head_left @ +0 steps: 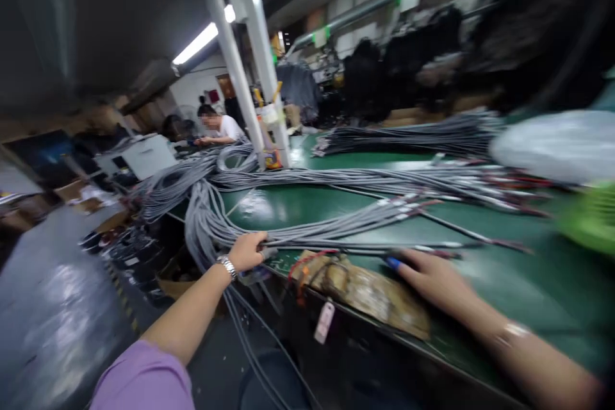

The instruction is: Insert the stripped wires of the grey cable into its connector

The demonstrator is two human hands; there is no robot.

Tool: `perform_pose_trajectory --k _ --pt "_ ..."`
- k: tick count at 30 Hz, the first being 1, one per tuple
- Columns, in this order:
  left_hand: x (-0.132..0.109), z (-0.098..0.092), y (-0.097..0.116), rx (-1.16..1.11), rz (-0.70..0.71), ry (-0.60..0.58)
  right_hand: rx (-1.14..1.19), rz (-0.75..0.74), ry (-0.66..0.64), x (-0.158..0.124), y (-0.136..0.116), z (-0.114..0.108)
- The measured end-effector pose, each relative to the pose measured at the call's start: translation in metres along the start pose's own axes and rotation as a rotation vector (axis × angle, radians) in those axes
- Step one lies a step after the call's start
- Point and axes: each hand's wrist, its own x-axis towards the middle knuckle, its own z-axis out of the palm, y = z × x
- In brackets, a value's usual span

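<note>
Grey cables (307, 231): long, slim, bundled; pale bands (407, 207) near reddish ends (510, 245).

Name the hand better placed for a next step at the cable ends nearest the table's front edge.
Right, probably: the right hand is close beside those cable ends, while the left hand is well away, near where grey cables hang off the table.

Along the near edge of a gleaming green table (519, 288), cables (307, 229) are showing grey with white and dark red ends; toward the far edge, a second bundle (408, 139) is looking nearly black. A blotchy brown pad (365, 288) is covering part of the near edge. The left sleeve (144, 378) is showing purple, its watch (227, 267) silver, the right thumb's tip (393, 262) blue.
</note>
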Motion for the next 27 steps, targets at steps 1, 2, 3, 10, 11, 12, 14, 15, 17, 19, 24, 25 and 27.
perform_pose_trajectory --k 1,2,3,10,11,12,14,15,17,19,24,25,27 --pt "0.001 0.004 0.010 -0.068 0.010 0.000 0.015 0.021 -0.031 -0.002 -0.002 -0.002" --pt "0.003 0.008 0.018 -0.128 0.023 -0.012 0.025 0.035 -0.030 -0.004 -0.005 -0.003" --pt "0.007 0.011 0.025 -0.170 0.029 -0.009 0.034 0.041 -0.035 -0.005 -0.006 -0.005" --pt "0.038 0.028 0.048 0.125 0.225 0.099 0.080 0.072 -0.017 -0.008 -0.009 -0.007" --pt "0.042 0.029 0.048 0.173 0.216 0.097 0.087 0.067 -0.019 -0.008 -0.008 -0.006" --pt "0.045 0.029 0.046 0.200 0.198 0.087 0.089 0.063 -0.021 -0.007 -0.007 -0.006" --pt "0.049 0.028 0.043 0.229 0.194 0.040 0.086 0.057 -0.025 -0.007 -0.006 -0.005" --pt "0.050 0.027 0.042 0.247 0.215 0.019 0.085 0.053 -0.028 -0.006 -0.005 -0.005" --pt "0.051 0.026 0.041 0.281 0.266 -0.007 0.092 0.041 -0.033 -0.005 -0.005 -0.005" --pt "0.053 0.025 0.043 0.295 0.286 -0.009 0.098 0.031 -0.040 -0.005 -0.005 -0.006" --pt "0.054 0.021 0.046 0.263 0.219 0.019 0.068 0.036 -0.052 -0.006 -0.006 -0.009" --pt "0.052 0.020 0.043 0.255 0.194 0.032 0.076 0.020 -0.073 -0.006 -0.006 -0.009" --pt "0.041 0.018 0.034 0.254 0.121 0.068 0.071 -0.003 -0.086 -0.006 -0.005 -0.008"
